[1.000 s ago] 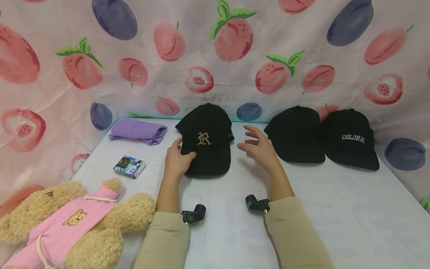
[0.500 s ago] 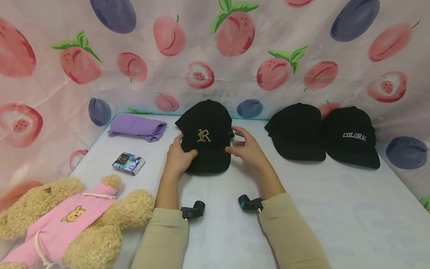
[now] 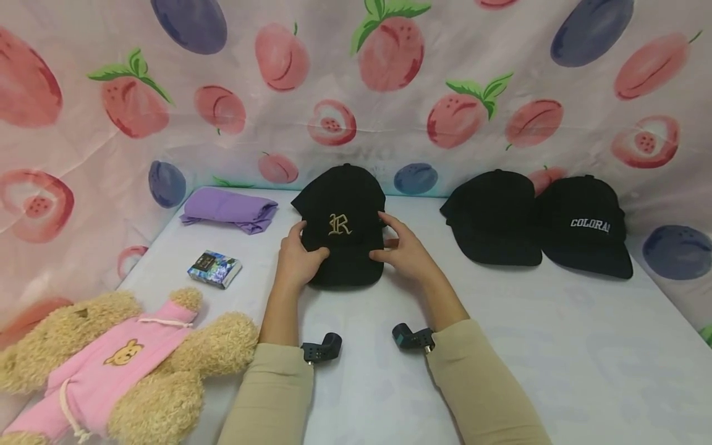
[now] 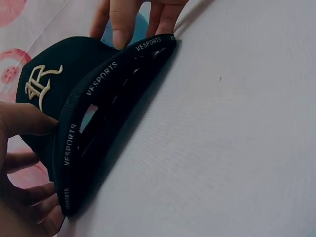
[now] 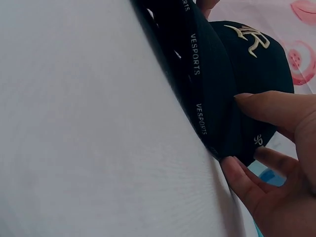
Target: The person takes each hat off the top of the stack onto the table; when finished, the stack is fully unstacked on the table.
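A black baseball cap (image 3: 347, 269) with a gold embroidered letter stands on the white table, brim toward me. My left hand (image 3: 295, 256) holds its left side, thumb on top of the brim and fingers around the edge. On the opposite side my right hand (image 3: 410, 252) grips the cap, its thumb (image 5: 269, 106) pressed on the brim and fingers at the side edge. Lettering reading VESPORTS runs along the brim's edge in the left wrist view, where the underside of the cap (image 4: 44, 64) shows dark.
Two more black caps, a plain one (image 3: 495, 222) and one lettered in white (image 3: 584, 228), sit side by side at right. A folded purple cloth (image 3: 228, 208), a small blue patterned box (image 3: 214, 269) and a teddy bear in pink (image 3: 128, 358) lie at left. A fruit-print curtain (image 3: 233, 37) hangs behind.
My right hand has moved left from open air beside the cap and taken hold of its right side. The left hand keeps its place on the cap, which has hardly moved.
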Tool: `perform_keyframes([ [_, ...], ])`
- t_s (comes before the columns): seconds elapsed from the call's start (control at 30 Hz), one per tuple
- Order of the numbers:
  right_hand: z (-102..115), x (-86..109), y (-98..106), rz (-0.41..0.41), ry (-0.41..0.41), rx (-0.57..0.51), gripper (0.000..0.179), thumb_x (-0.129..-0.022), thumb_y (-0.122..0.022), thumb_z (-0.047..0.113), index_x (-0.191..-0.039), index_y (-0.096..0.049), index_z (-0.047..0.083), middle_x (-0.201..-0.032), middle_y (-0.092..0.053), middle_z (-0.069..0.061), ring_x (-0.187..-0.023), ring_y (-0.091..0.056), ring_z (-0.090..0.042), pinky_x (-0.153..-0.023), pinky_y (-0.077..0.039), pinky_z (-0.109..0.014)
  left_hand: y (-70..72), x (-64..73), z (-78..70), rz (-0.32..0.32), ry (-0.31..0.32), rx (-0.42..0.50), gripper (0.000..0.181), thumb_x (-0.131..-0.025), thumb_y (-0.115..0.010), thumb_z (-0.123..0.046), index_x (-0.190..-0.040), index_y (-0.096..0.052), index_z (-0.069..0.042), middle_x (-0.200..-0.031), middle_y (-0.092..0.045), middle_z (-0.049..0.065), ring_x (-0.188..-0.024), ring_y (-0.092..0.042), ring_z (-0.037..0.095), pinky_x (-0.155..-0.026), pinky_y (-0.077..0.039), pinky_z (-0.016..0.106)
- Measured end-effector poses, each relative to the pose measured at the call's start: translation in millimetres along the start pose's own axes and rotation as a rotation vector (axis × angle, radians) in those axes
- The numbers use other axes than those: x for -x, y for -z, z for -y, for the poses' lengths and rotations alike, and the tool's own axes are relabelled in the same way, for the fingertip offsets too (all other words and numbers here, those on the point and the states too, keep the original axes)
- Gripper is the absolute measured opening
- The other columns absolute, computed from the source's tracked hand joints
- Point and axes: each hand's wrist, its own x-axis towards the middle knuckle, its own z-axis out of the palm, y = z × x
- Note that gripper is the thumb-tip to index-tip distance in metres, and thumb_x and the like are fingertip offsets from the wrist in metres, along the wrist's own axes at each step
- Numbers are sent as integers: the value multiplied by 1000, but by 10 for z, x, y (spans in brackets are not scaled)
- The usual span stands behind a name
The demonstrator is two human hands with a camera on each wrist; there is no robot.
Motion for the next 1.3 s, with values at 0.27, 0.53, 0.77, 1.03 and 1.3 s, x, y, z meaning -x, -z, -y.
perform_keyframes([
  [0.27,-23,-5,-6,2,36,0,92,-91,-75,8,-164,-27,32,-172,-23,-4,-140,-50,-40,-105,-51,-55,-2,1,-2,23,-1,11,84,-86,-67,-18,-162,-31,-15,-155,-33,28,-140,-42,40,-121,-33,52],
  [0.53,-35,2,5,-2,36,-24,92,-89,-76,7,-163,-29,33,-171,-25,-1,-135,-54,-38,-101,-53,-52,-4,-6,-7,43,4,18,86,-86,-69,-19,-163,-30,-18,-156,-31,26,-141,-40,39,-122,-32,52],
  [0.77,-32,19,36,-3,48,-30,89,-90,-76,9,-163,-31,30,-171,-27,-3,-130,-58,-37,-93,-53,-48,0,-10,-10,35,-19,37,85,-84,-70,-19,-161,-34,-18,-155,-31,25,-140,-41,39,-120,-33,52],
  [1.03,-33,8,46,-14,70,-59,86,-90,-76,7,-162,-34,27,-169,-31,-6,-127,-59,-39,-93,-53,-47,2,-2,-13,32,-25,30,84,-85,-70,-21,-161,-35,-18,-155,-33,26,-139,-42,39,-120,-34,52],
  [1.3,-5,11,59,-23,69,-82,86,-89,-76,7,-161,-36,30,-169,-32,-3,-127,-58,-37,-100,-52,-50,13,14,-37,30,-14,32,83,-86,-70,-22,-161,-35,-20,-154,-33,26,-139,-42,39,-119,-34,53],
])
